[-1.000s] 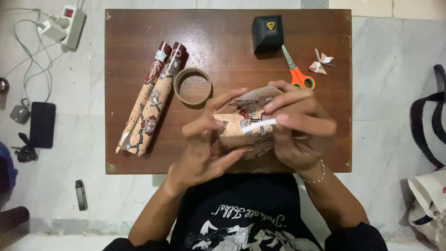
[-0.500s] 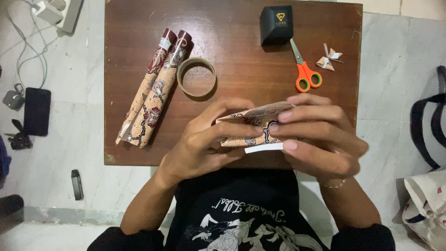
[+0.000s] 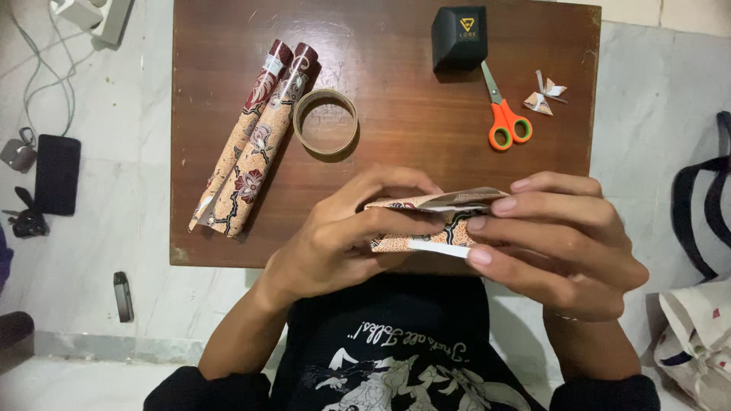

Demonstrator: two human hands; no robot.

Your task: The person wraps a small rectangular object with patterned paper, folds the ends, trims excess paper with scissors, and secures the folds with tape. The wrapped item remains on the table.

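A small box wrapped in patterned orange and brown paper (image 3: 426, 225) is held above the near edge of the brown wooden table (image 3: 396, 129). My left hand (image 3: 346, 236) grips its left end, thumb and fingers pressing the paper. My right hand (image 3: 560, 243) covers its right end, fingers laid flat across the folded paper flap. Two rolls of the same patterned paper (image 3: 255, 137) lie at the table's left. Beside them rests a ring of brown tape (image 3: 326, 120).
A black box (image 3: 459, 36), orange-handled scissors (image 3: 502, 114) and paper scraps (image 3: 544, 95) lie at the table's far right. On the floor left are a phone (image 3: 57, 173), cables, a power strip (image 3: 99, 14) and a small dark device (image 3: 122, 295). A bag (image 3: 697, 335) sits right.
Both hands have lifted the wrapped box closer to me and turned it edge-on, and my view has shifted so the table sits higher and nearer.
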